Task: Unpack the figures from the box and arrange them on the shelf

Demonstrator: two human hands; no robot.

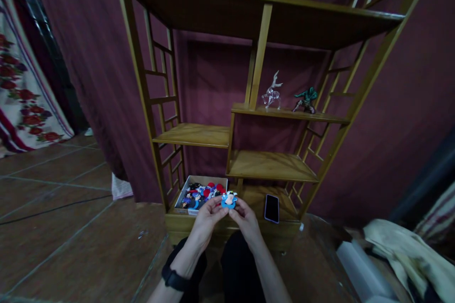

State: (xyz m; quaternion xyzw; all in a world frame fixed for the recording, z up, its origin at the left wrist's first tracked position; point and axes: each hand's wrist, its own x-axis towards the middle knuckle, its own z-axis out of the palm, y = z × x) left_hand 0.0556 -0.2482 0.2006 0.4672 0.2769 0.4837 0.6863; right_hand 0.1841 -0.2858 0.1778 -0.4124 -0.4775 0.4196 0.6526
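A small toy figurine (229,200), white and pale pink on a round blue base, is held between both hands in front of the shelf's lowest board. My left hand (209,218) pinches its left side with thumb and fingers. On the opposite side, my right hand (246,218) grips the base the same way. Just behind and left of my left hand sits an open shallow box (181,199) full of small figures in red, black, blue and purple. Their individual shapes are hard to make out.
A wooden display shelf (272,165) stands ahead. It carries a clear deer figurine (272,93), a dark green figure (306,100), and, on the bottom board, a phone (272,208). Cloth (408,246) and a grey roll (362,272) lie at right. A cable (57,209) crosses the floor.
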